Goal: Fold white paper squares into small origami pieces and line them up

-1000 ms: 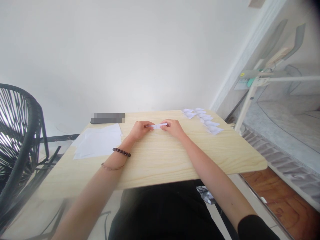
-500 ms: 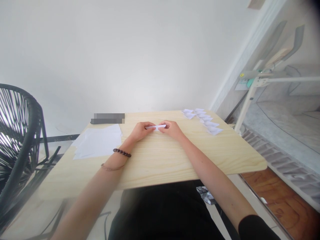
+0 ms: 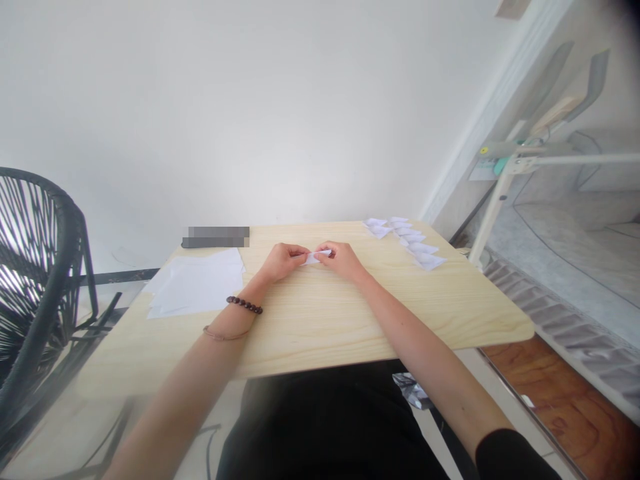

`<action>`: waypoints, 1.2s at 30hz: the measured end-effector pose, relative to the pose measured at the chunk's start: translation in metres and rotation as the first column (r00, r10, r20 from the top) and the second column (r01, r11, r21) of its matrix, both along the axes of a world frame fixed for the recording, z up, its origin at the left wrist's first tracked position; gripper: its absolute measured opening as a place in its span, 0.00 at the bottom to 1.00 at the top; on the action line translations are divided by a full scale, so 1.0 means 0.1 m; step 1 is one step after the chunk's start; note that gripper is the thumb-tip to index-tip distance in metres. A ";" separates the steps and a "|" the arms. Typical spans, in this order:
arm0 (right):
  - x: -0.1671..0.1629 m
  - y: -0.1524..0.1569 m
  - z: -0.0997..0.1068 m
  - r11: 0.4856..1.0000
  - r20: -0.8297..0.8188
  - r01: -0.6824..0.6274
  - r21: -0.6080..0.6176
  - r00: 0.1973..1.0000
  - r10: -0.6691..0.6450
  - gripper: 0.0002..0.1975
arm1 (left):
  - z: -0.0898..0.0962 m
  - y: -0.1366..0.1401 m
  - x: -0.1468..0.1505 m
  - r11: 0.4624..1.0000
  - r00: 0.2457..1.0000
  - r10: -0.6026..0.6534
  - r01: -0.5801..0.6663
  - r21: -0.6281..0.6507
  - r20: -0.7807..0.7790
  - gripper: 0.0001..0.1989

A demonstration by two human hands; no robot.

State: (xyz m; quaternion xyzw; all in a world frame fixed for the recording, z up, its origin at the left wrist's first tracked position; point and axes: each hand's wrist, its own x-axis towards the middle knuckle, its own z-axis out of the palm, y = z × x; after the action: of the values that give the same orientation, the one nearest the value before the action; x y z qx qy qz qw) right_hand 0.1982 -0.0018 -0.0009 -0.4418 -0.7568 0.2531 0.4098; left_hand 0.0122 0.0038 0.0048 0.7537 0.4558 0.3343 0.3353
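A small folded piece of white paper (image 3: pixel 312 258) is held between both hands above the middle of the table, its ends partly hidden by fingers. My left hand (image 3: pixel 283 261) pinches its left end between thumb and fingers. At the right end, my right hand (image 3: pixel 342 259) grips it the same way. Left of my hands lies a loose stack of white paper sheets (image 3: pixel 197 283). Several folded white paper pieces (image 3: pixel 425 257) stand in overlapping rows at the table's back right.
The light wooden table (image 3: pixel 320 327) meets a white wall behind it. A dark object (image 3: pixel 215 238), blurred out, lies at the back left. A dark woven chair (image 3: pixel 45 267) stands to the left, and a white metal frame (image 3: pixel 495 207) rises at the right.
My left fingers have shifted slightly on the folded paper, covering more of its left end. The paper tilts a little differently, and my right hand has barely moved.
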 end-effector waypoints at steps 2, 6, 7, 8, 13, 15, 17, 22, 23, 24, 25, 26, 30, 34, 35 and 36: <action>0.01 0.00 0.00 1.000 0.000 -0.002 -0.008 1.000 0.002 0.09 | 0.00 0.01 -0.02 0.999 1.000 -0.023 0.023 -0.028 0.016 0.18; 0.05 0.02 -0.01 1.000 0.000 -0.008 -0.028 1.000 0.008 0.09 | 0.03 0.00 -0.05 0.989 0.991 -0.126 0.130 -0.070 0.054 0.18; 0.06 0.02 -0.02 0.999 -0.006 -0.008 -0.039 1.000 0.007 0.09 | 0.03 0.00 -0.05 0.987 0.988 -0.139 0.143 -0.067 0.061 0.18; 0.07 0.03 -0.02 0.999 -0.016 -0.005 -0.052 1.000 0.004 0.09 | 0.04 -0.01 -0.05 0.988 0.988 -0.140 0.144 -0.061 0.066 0.18; 0.09 0.07 -0.06 0.992 -0.071 -0.016 -0.122 0.997 0.007 0.12 | 0.02 -0.01 -0.03 0.995 0.994 -0.063 0.069 -0.066 0.092 0.19; 0.09 0.08 -0.08 0.993 -0.065 -0.029 -0.115 0.998 0.022 0.13 | 0.01 0.00 -0.03 0.997 0.993 -0.046 0.053 -0.062 0.105 0.18; 0.10 0.09 -0.10 0.995 -0.058 -0.034 -0.094 0.998 0.028 0.14 | 0.01 0.00 -0.03 0.997 0.993 -0.040 0.046 -0.057 0.111 0.18; 0.10 0.10 -0.11 0.997 -0.065 -0.011 -0.082 0.998 0.006 0.13 | 0.04 -0.03 -0.02 0.996 0.994 -0.083 0.086 -0.033 0.072 0.16; 0.09 0.09 -0.11 0.997 -0.070 -0.008 -0.081 0.998 0.002 0.14 | 0.05 -0.03 -0.01 0.996 0.995 -0.086 0.087 -0.023 0.058 0.16; 0.09 0.09 -0.10 0.997 -0.076 -0.006 -0.081 0.997 0.000 0.14 | 0.05 -0.03 -0.01 0.996 0.995 -0.083 0.084 -0.012 0.050 0.15; 0.08 0.08 -0.09 0.997 -0.086 -0.004 -0.080 0.996 -0.003 0.14 | 0.05 -0.03 0.00 0.997 0.996 -0.080 0.080 -0.003 0.047 0.15; 0.08 0.07 -0.07 0.997 -0.094 -0.002 -0.078 0.996 -0.006 0.14 | 0.05 -0.03 0.00 0.997 0.996 -0.076 0.076 0.004 0.051 0.14; 0.07 0.05 -0.04 0.997 -0.090 0.022 -0.069 0.995 -0.029 0.14 | 0.05 -0.03 0.01 0.998 0.996 -0.061 0.062 -0.010 0.064 0.15; 0.09 0.08 -0.07 0.996 -0.074 0.052 -0.079 0.996 -0.058 0.15 | 0.05 -0.04 0.01 0.999 0.999 -0.007 0.009 -0.035 0.043 0.17; 0.10 0.09 -0.08 0.995 -0.080 0.053 -0.090 0.995 -0.060 0.15 | 0.05 -0.04 0.00 0.999 0.999 0.002 0.000 -0.038 0.038 0.18; 0.11 0.10 -0.09 0.993 -0.088 0.048 -0.104 0.995 -0.057 0.15 | 0.04 -0.03 0.00 0.999 0.999 0.004 -0.003 -0.039 0.033 0.18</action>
State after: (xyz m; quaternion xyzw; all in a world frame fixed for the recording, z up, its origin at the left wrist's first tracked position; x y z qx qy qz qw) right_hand 0.2094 0.0086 -0.0101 -0.4698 -0.7118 0.3002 0.4271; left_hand 0.0119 0.0004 0.0093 0.7404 0.4581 0.3384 0.3570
